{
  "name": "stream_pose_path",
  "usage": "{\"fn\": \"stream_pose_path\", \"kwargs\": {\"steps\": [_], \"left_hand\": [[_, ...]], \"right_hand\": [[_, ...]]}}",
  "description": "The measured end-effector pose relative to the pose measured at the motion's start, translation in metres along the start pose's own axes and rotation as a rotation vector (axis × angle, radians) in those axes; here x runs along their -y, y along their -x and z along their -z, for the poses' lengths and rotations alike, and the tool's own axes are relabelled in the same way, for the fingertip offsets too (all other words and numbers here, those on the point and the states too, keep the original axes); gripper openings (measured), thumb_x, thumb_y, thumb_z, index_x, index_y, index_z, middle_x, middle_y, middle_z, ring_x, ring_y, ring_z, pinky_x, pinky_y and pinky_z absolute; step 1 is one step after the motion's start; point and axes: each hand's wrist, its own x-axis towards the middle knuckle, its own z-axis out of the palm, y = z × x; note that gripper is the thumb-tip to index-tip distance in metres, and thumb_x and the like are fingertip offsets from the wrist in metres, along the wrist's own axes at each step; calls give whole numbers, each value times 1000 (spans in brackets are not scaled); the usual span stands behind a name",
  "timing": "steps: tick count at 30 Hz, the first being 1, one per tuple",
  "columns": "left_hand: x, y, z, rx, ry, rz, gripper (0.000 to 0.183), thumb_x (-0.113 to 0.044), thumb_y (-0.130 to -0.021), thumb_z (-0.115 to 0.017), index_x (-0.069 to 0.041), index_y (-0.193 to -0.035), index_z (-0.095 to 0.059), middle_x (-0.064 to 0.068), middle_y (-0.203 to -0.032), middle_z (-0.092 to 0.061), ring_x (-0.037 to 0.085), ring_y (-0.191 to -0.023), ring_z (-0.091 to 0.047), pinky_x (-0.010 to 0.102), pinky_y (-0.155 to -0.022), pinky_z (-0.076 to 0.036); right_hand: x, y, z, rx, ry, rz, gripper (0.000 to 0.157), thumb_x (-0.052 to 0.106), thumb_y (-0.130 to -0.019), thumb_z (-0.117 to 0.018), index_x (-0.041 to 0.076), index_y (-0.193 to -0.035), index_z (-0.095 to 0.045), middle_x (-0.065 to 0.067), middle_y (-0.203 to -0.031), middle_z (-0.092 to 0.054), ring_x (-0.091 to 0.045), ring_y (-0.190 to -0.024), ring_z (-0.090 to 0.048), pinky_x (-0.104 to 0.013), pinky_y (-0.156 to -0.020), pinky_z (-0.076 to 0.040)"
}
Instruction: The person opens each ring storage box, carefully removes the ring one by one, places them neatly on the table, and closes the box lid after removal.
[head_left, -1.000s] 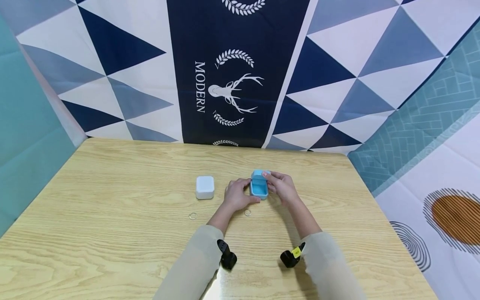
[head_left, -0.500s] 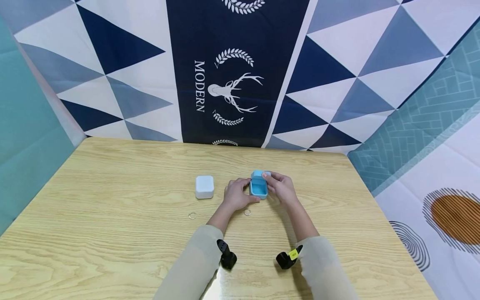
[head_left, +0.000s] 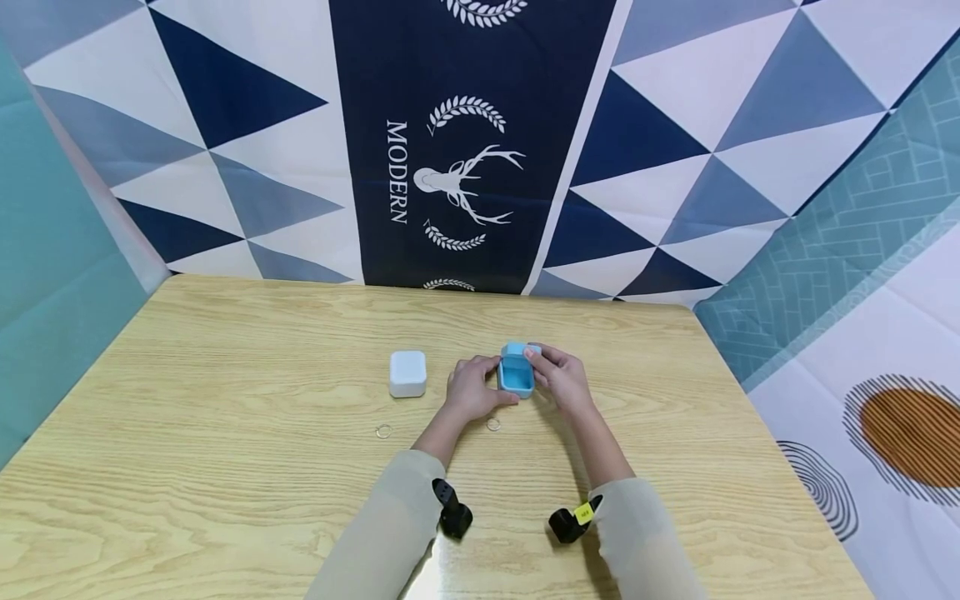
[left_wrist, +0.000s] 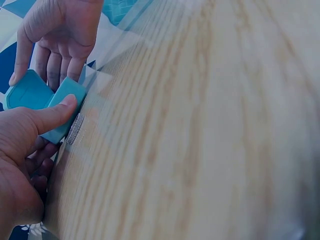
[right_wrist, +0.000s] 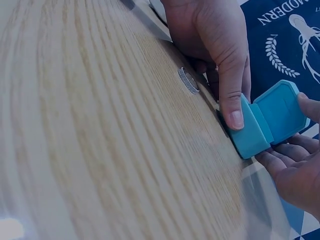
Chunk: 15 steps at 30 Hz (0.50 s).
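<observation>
A small light blue ring box (head_left: 516,380) stands on the wooden table with its hinged lid raised and nothing visible inside. My left hand (head_left: 472,390) grips the base, its thumb pressed along the near side, as the left wrist view shows. From the right, my right hand (head_left: 562,375) pinches the lid (right_wrist: 284,111), thumb over its edge. Just in front of the box lies a silver ring (head_left: 492,425), which looks textured and sparkly in the right wrist view. A second ring (head_left: 384,432) lies farther left.
A closed white box (head_left: 407,373) with rounded corners stands left of my left hand. The wooden table (head_left: 247,433) reaches back to a patterned cloth (head_left: 292,150) with triangles and a deer print. More cloth hangs along both sides.
My right forearm has shifted slightly left. Both hands keep their hold on the ring box, its lid stays raised, and the rings lie where they were.
</observation>
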Motion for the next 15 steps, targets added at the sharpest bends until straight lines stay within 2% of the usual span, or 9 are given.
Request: {"fn": "stream_pose_path", "kwargs": {"steps": [15], "left_hand": [[0, 1, 0, 0, 9, 5, 72, -37, -74, -78, -12, -135, -51, 5, -134, -54, 26, -117, -43, 41, -100, -33]], "right_hand": [[-5, 1, 0, 16, -14, 20, 52, 24, -93, -58, -5, -134, -46, -22, -139, -45, -30, -128, -46, -36, -103, -41]]}}
